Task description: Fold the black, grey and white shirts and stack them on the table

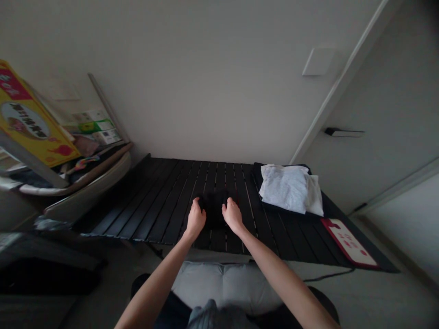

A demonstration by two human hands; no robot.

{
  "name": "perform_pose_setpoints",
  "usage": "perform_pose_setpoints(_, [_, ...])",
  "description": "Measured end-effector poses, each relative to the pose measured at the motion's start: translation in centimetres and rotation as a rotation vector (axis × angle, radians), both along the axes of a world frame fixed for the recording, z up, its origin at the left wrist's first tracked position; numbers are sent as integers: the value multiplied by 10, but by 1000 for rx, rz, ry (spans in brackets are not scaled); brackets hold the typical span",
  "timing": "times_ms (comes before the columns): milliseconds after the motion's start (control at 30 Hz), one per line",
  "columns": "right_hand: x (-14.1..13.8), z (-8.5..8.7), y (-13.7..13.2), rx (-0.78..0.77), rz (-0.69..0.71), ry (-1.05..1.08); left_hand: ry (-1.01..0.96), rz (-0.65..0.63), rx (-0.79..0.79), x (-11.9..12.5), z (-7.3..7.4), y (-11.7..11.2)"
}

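- The pale wall (206, 82) rises behind everything; the grey door (384, 100) stands off to the right.
- Against the wall, the black slatted worktop (157, 201) runs across in front of the person.
- A grey cushion (206, 278) shows below the worktop's near edge, between the person's two forearms.
- Over on the left, a yellow box (32, 119) leans among small packets.
- Both forearms (274, 281) reach forward and inward from the body, narrowing toward each other, roughly level with one another.
- A pale folded cloth (288, 187) lies right of the arms, on top of something black.
- Near the worktop's right end sits a white board with a red edge (351, 242).
- The dark item (214, 210) lies at the middle of the worktop, between the hands; black on black, I can't make out what it is.
- The left hand (196, 218) and right hand (232, 214) face each other, fingers curled. Each grip looks narrow, closed on one side of the dark item.
- I'd judge the step as two-handed handling of that item; the next move seems to call for both sides kept level.
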State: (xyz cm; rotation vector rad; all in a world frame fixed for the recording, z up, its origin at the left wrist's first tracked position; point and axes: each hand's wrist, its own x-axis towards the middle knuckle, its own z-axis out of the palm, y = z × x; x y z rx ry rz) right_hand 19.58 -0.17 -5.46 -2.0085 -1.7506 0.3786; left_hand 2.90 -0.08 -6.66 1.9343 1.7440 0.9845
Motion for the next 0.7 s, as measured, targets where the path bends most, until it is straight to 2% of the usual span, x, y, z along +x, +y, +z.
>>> perform_pose_setpoints(133, [23, 26, -3, 82, -23, -10, -188, -11, 51, 28, 16, 2])
perform_pose_setpoints(267, [71, 64, -3, 244, -136, -83, -336, -83, 91, 82, 45, 16])
perform_pose_setpoints(333, [103, 81, -1, 328, -228, -112, -426, -177, 111, 114, 60, 26])
perform_pose_setpoints(433, [153, 99, 2, 429, -412, -153, -541, -416, 92, 156, 74, 38])
perform_pose_setpoints(500, [179, 102, 4, 493, -544, -219, -511, -479, 79, 172, 73, 40])
perform_pose_setpoints(567, [196, 97, 4, 536, -625, -267, -386, -450, 66, 177, 64, 37])
perform_pose_setpoints(633, [200, 85, 3, 536, -616, -276, -218, -414, 12, 173, 47, 31])
perform_pose_setpoints(700, [195, 70, 0, 502, -535, -255, -58, -399, -82, 165, 27, 24])
